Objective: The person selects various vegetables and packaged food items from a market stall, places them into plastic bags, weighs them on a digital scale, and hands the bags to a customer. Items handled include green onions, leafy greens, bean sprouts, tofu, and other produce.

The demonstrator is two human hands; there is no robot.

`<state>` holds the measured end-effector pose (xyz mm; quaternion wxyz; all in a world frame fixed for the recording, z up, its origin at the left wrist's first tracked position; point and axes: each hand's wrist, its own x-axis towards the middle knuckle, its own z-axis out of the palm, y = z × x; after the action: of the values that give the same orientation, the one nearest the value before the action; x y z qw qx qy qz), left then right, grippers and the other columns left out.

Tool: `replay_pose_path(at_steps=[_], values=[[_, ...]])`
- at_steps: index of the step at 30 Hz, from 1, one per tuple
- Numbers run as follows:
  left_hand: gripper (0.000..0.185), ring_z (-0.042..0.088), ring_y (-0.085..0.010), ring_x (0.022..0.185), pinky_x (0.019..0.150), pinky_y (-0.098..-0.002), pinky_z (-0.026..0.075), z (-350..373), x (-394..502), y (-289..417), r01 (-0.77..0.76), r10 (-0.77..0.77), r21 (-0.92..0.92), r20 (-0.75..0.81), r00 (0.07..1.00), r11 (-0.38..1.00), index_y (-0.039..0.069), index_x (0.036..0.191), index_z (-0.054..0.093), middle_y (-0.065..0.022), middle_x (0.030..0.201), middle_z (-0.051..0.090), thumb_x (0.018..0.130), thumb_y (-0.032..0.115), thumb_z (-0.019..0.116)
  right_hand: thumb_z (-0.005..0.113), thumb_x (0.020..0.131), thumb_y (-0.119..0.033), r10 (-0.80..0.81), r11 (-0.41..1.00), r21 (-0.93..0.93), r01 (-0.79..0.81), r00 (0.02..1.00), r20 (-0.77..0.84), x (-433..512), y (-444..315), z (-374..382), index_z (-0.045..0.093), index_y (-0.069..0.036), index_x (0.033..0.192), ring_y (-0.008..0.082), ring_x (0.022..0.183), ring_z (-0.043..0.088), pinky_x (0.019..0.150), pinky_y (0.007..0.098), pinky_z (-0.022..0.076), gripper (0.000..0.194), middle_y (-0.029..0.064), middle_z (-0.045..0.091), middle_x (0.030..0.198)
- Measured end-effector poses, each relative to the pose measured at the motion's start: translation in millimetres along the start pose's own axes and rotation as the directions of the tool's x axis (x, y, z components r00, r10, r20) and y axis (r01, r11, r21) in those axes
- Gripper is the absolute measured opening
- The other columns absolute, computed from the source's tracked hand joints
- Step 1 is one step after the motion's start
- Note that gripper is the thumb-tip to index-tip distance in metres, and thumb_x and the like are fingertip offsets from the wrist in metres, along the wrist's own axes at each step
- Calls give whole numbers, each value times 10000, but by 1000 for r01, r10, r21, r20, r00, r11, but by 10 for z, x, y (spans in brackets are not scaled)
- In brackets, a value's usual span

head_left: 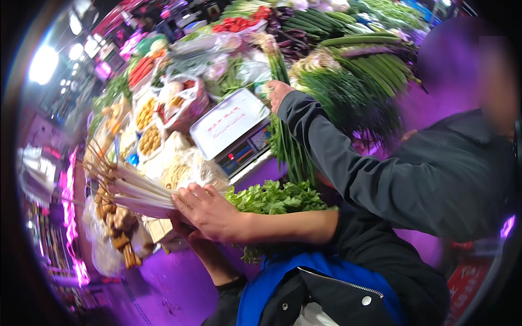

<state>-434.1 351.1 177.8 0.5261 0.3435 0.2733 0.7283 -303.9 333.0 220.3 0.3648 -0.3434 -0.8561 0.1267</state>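
A bunch of Chinese celery (142,191), with pale stems and stringy roots, lies across both hands. Its green leaves (277,197) show beyond my right forearm. My right hand (208,214) is wrapped over the stems. Beneath them my left hand (183,230) grips the bunch from below, its fingers mostly hidden. A digital scale with a white metal pan (230,122) stands on the stall just past the bunch, its pan bearing red writing. A person in a dark grey jacket (367,175) reaches in from the right, one hand (279,95) on a bunch of green onions (281,73).
Plastic bags of small round yellowish produce (150,140) sit left of the scale. Red peppers (236,25), dark purple eggplants (287,38), cucumbers (314,20), ridged green gourds (379,71) and more green onions (342,89) cover the far stall. Ginger-like roots (122,220) lie at the near left edge.
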Motion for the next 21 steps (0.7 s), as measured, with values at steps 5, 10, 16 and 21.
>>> replay_pose_path(at_steps=[5,10,16,21], values=[[839,558,-277,1151,1009,-414,448,-92,-91,230,-31,31,-10,20,999,999,-41,1384,430,-153,1272,552,712,272,822,623,827,-376,-117,990,-82,111,990,-77,-4,-200,215,277,6,1481,390,1327,363,1041,498,330,832,236,372,1446],[867,556,-272,1154,1012,-411,445,-178,-203,316,14,-12,-26,83,997,1000,-34,1375,441,-140,1265,560,672,251,862,655,806,-397,-156,986,36,162,980,-126,-112,-263,260,265,2,1488,431,1367,321,1069,538,317,881,257,305,1490],[904,553,-266,1159,1015,-407,442,-156,-284,195,136,-135,7,209,969,991,-25,1364,455,-125,1257,570,624,226,909,690,796,-534,-101,995,-29,99,991,-83,-420,-95,232,222,60,1476,521,1361,298,1101,587,272,1017,357,259,1477],[903,582,-253,1107,972,-380,470,-32,-217,-89,243,-225,-30,282,933,970,-40,1359,458,-130,1213,594,620,219,906,715,779,-450,-10,999,-49,2,986,-165,-508,-50,108,222,54,1485,478,1409,246,1124,566,244,998,303,208,1536]])
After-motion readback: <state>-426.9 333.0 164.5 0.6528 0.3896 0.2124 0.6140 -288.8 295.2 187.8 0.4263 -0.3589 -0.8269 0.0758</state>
